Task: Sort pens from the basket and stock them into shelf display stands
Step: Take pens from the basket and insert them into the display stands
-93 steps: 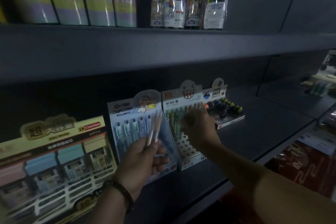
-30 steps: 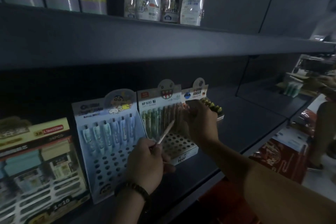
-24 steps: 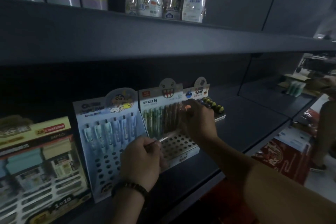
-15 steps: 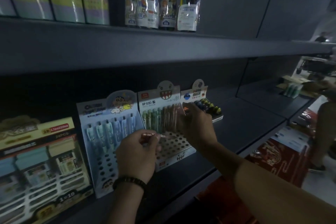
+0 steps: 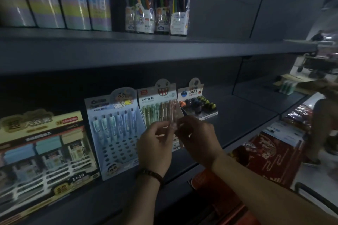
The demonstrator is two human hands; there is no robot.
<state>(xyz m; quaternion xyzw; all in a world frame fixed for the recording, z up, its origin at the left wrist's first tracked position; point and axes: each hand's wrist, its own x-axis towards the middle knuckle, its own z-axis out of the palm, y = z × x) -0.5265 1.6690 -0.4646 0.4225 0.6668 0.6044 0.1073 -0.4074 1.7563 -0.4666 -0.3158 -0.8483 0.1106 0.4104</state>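
Moved: both hands have come together in front of the monster stand (image 5: pixel 158 104)
Left hand (image 5: pixel 155 144): fingertips pinch a pink pen (image 5: pixel 172 124), fingers curled
Right hand (image 5: pixel 197 138): fingers curled, closing on the same pen
Advice: hand over cleanly, then aim at a free hole
Pen: slim, pale pink, blurred
Stand: back row filled with green and pink pens
Cartoon stand (image 5: pixel 111 124): blue pens, many open holes

Capped tubes of coloured pencils (image 5: pixel 180 8) stand beside pastel HB boxes (image 5: pixel 76 5); an eraser display (image 5: pixel 198 103) sits below.
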